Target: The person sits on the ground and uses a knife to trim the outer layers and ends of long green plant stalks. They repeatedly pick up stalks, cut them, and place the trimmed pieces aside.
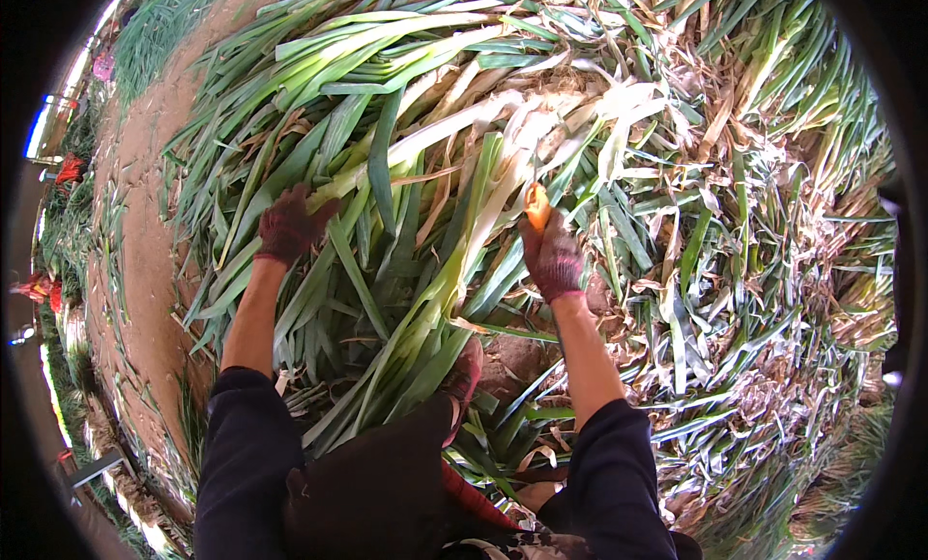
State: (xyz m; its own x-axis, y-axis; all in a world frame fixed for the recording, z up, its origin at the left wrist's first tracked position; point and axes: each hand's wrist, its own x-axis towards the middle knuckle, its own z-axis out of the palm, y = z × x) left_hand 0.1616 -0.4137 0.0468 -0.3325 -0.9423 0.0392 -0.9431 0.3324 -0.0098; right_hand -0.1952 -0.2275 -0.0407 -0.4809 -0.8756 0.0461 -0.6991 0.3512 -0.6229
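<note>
My left hand [293,225], in a dark red knitted glove, grips the green upper part of a leek or large green onion [435,136]. Its pale shaft slants up and right toward the brightly lit root ends. In my right hand [554,259], gloved the same way, is an orange-handled tool [536,203], with a thin, blurred blade-like part pointing away from me. Another pale-shafted stalk [482,208] runs between my hands, its leaves trailing down toward my lap. Beneath both hands lies a heap of leafy stalks [348,154].
Stripped leaves and dry husks [696,328] litter the ground at right. More stalks are piled at upper right [797,74] and far upper left [159,38]. A strip of bare soil [145,219] curves along the left. Red bundles [70,168] lie at the left rim. My shoe [464,375] is below.
</note>
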